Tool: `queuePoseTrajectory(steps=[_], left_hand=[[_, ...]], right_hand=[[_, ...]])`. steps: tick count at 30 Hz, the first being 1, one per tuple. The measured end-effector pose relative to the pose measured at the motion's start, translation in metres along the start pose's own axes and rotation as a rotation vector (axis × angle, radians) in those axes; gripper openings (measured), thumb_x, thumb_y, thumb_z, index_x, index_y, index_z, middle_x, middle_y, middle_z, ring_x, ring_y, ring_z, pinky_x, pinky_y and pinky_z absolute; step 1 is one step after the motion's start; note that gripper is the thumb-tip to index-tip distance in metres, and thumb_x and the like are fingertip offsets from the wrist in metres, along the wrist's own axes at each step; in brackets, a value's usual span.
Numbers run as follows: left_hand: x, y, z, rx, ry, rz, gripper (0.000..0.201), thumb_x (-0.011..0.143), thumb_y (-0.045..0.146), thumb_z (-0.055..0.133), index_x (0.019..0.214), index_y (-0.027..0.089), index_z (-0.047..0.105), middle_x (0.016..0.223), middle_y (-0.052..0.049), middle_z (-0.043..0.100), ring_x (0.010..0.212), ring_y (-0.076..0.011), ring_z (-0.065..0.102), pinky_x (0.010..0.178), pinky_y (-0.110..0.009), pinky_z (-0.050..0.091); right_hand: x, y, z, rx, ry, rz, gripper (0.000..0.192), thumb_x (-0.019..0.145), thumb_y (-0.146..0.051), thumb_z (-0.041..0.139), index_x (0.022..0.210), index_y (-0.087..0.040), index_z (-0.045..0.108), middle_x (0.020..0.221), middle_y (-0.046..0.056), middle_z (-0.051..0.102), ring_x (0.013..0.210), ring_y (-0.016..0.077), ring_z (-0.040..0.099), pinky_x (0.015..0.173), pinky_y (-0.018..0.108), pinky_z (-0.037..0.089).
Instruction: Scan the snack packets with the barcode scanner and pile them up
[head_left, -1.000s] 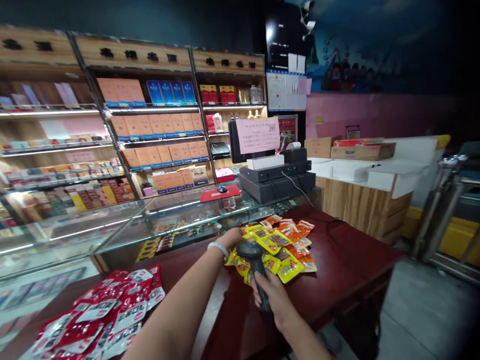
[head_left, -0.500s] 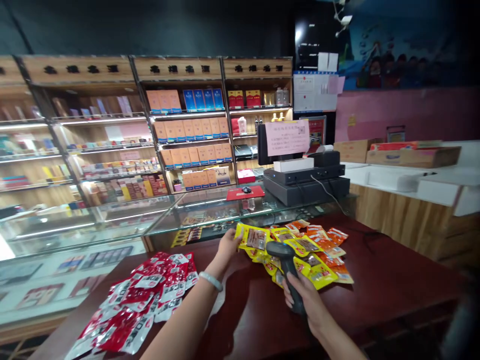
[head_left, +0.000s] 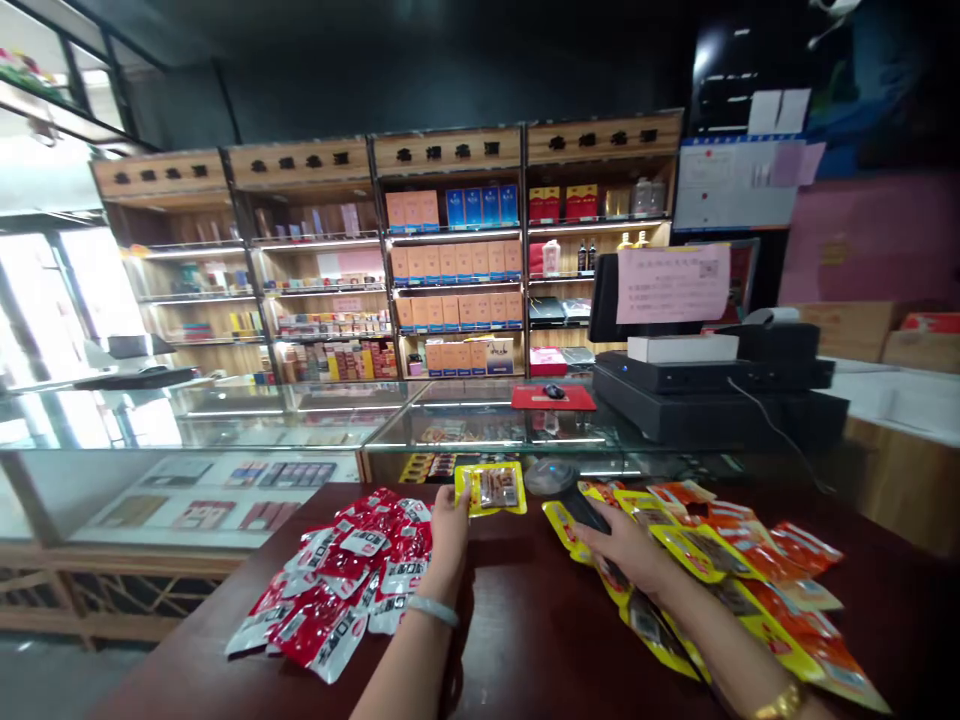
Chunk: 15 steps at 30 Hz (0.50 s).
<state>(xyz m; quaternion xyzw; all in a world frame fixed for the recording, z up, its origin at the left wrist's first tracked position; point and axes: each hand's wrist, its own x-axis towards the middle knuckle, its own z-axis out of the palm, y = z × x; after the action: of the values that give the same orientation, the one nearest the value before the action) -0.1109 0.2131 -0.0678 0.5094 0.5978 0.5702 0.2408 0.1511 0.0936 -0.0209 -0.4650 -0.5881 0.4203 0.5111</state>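
Observation:
Between the fingers of my left hand (head_left: pixel 451 515) is the edge of a yellow snack packet (head_left: pixel 492 488) with a clear window, raised above the dark red table. My right hand (head_left: pixel 619 548) is wrapped round the handle of a black barcode scanner (head_left: pixel 581 508), its head turned toward the packet. Beneath and beyond my right forearm lies a spread of yellow snack packets (head_left: pixel 705 552), partly hidden by the arm. Orange packets (head_left: pixel 808 548) lie against them at the right. To the left of my left wrist is a heap of red and white packets (head_left: pixel 349 560).
Behind the table stands a glass display counter (head_left: pixel 450 425) with a red mouse mat (head_left: pixel 525 398) and a mouse. A monitor (head_left: pixel 606 300) with a pink sheet and a black cash drawer (head_left: pixel 675 405) are at the right. Shelves of boxes (head_left: pixel 457 262) line the back wall.
My left hand has brought the yellow packet away from the yellow pile, toward the red packets. The scanner has tilted toward that packet. The view has swung left.

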Motion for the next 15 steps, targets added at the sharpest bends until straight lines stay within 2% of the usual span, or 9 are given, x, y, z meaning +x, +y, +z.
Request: queuePoseTrajectory(steps=[4,8,11,15], left_hand=[[0.009,-0.016,-0.008,-0.080,0.021,0.008,0.030,0.077,0.049,0.056,0.084,0.019,0.055,0.079,-0.003,0.066,0.075,-0.0178,0.064,0.069,-0.028,0.049],[0.014,-0.025,-0.009,-0.120,0.017,-0.052,0.032,0.078,0.051,0.057,0.087,0.020,0.054,0.074,-0.001,0.065,0.069,-0.0166,0.063,0.064,-0.026,0.049],[0.013,-0.024,-0.010,-0.013,0.037,-0.089,0.028,0.082,0.045,0.058,0.092,0.019,0.055,0.075,-0.002,0.066,0.069,-0.0174,0.065,0.062,-0.026,0.049],[0.010,-0.019,-0.012,0.206,-0.002,-0.220,0.032,0.089,0.031,0.055,0.116,0.015,0.051,0.079,-0.005,0.069,0.056,-0.0169,0.064,0.057,-0.027,0.048]], right_hand=[[0.012,0.017,0.006,-0.022,-0.092,0.021,0.045,0.078,-0.049,0.073,0.107,-0.016,0.066,0.045,-0.009,0.049,0.036,0.0101,0.039,0.039,0.022,0.029],[0.012,0.032,0.006,-0.019,-0.152,0.045,0.046,0.081,-0.049,0.070,0.113,-0.016,0.065,0.050,-0.008,0.052,0.041,0.0109,0.043,0.044,0.023,0.030],[0.010,0.037,0.003,-0.039,-0.150,0.066,0.048,0.081,-0.050,0.070,0.115,-0.016,0.064,0.051,-0.007,0.053,0.043,0.0118,0.044,0.045,0.024,0.030],[0.008,0.034,-0.007,0.009,-0.068,0.109,0.049,0.080,-0.053,0.070,0.114,-0.018,0.065,0.046,-0.007,0.051,0.039,0.0118,0.041,0.042,0.024,0.026]])
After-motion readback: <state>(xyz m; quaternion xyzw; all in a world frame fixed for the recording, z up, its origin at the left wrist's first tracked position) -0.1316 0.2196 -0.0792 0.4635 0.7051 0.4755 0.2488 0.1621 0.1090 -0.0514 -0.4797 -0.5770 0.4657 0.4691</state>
